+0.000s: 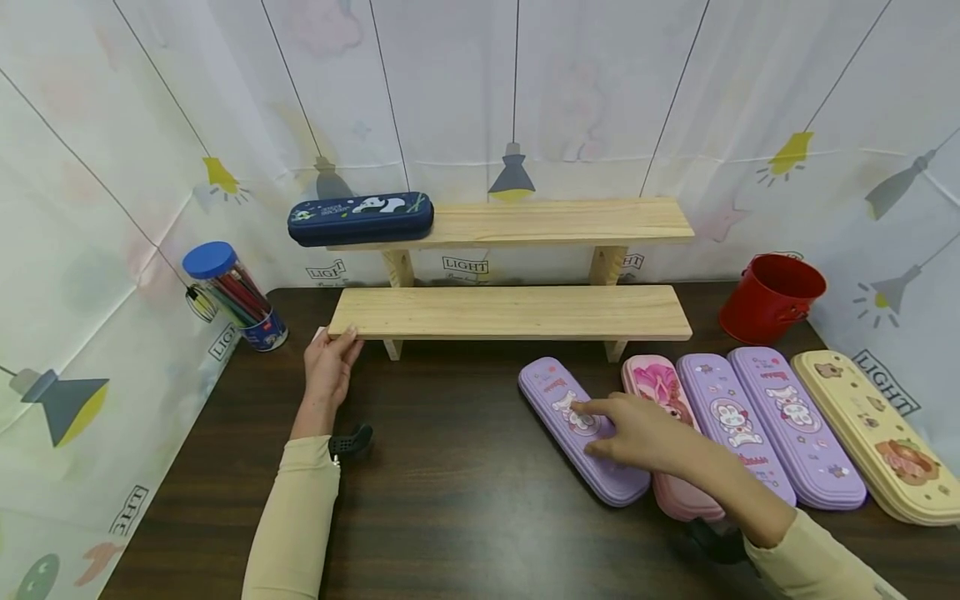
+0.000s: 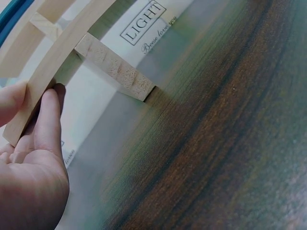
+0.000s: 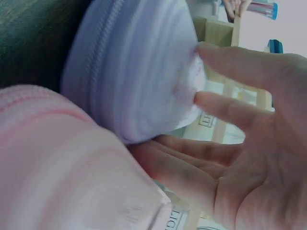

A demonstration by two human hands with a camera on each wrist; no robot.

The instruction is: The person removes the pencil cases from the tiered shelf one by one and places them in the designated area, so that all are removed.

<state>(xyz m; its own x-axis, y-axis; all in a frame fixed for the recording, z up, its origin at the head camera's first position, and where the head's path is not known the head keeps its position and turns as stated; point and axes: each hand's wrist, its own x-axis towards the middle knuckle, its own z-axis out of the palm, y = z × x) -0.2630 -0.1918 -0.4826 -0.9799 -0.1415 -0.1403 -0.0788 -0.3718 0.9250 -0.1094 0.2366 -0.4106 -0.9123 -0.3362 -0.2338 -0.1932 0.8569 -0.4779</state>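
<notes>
My left hand [image 1: 327, 372] grips the left end of the lower plank of a wooden two-tier shelf [image 1: 517, 310]. In the left wrist view the thumb lies on one face of the plank, with fingers against the other. On the right, my right hand [image 1: 645, 432] touches the lid of a slanted purple pencil case [image 1: 551, 387] with two fingertips. Its other fingers reach down beside that case, next to a pink pencil case [image 3: 72, 167], in the right wrist view. A dark blue panda pencil case [image 1: 360, 218] lies on the upper plank's left end.
Two more purple pencil cases [image 1: 795, 408] and a yellow one [image 1: 877, 433] lie in a row at the right. A red bucket [image 1: 772, 298] stands behind them. At the back left is a blue-lidded tub of pencils [image 1: 236, 292]. A printed curtain [image 1: 465, 100] surrounds the dark table [image 1: 435, 500].
</notes>
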